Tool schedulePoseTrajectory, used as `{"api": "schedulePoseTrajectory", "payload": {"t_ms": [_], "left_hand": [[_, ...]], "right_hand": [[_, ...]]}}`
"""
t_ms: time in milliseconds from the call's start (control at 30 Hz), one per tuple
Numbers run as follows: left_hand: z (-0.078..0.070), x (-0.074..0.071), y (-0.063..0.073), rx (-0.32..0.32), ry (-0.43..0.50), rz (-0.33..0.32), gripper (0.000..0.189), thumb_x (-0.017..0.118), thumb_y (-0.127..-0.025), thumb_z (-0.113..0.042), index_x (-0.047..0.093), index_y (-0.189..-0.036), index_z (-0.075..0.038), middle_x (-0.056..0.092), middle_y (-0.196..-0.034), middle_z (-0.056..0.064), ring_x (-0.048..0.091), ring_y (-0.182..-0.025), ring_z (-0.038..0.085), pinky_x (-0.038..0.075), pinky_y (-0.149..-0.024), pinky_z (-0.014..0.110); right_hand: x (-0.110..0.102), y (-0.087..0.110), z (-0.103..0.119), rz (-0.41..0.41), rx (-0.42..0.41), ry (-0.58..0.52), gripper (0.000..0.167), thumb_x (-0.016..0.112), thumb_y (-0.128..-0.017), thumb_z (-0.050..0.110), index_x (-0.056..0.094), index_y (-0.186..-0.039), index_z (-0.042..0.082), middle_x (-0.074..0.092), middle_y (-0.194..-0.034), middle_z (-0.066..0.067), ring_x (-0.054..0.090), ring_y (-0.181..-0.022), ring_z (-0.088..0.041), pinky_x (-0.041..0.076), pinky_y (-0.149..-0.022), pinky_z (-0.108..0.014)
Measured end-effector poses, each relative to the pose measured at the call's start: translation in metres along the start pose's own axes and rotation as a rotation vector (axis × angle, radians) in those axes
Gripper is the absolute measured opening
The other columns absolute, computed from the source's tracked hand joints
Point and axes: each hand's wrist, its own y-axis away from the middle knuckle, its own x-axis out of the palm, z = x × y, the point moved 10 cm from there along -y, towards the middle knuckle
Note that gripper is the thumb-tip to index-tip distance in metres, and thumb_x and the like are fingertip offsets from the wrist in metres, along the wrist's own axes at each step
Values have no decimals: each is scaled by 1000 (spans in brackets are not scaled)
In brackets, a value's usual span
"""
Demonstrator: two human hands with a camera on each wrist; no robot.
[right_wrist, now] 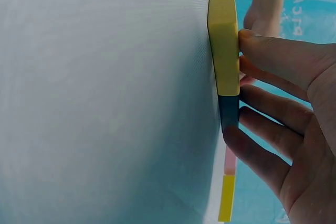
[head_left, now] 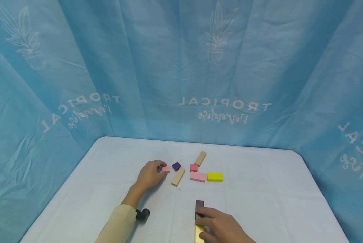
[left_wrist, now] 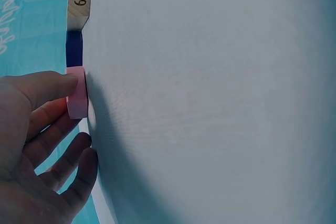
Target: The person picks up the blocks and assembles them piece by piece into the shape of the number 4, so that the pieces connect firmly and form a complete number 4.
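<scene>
My left hand [head_left: 151, 173] pinches a small pink block [left_wrist: 77, 100] between thumb and fingers at the table's left-middle. A purple block [head_left: 176, 166] stands close to its right. Near the front edge, my right hand [head_left: 222, 224] rests its fingertips on two blocks lying end to end. One is dark brown [head_left: 199, 203], and the nearer one is a gold-yellow block [right_wrist: 224, 51]. In the right wrist view the thumb touches the gold-yellow block, while other fingers lie on the dark one. These fingers are extended rather than wrapped round.
A plain wooden block [head_left: 178, 177] lies beside the purple one. Farther right are a red-pink block [head_left: 193, 167], a longer pink block [head_left: 198, 176], a bright yellow block [head_left: 214, 177] and a second wooden block [head_left: 200, 158]. A blue curtain [head_left: 181, 67] hangs behind the white table [head_left: 260, 195].
</scene>
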Motion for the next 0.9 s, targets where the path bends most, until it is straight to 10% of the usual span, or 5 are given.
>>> {"api": "schedulePoseTrajectory", "payload": {"t_ms": [433,900], "left_hand": [[-6,-10,12,14,27,-20,29,76,-82,-28,69,-106,-14,65,-101,-1,58,-93,21,49,-82,40],[-47,-19,12,114,43,-17,30,76,-82,-26,69,-110,-18,64,-106,-4,57,-97,20,50,-78,36]], "right_hand": [[2,0,2,-8,-1,18,34,61,-90,50,68,-118,32,53,-132,11,52,-116,-11,50,-88,-35],[0,-1,0,1,14,29,35,61,-89,51,68,-119,32,53,-131,12,52,-113,-10,50,-87,-36]]}}
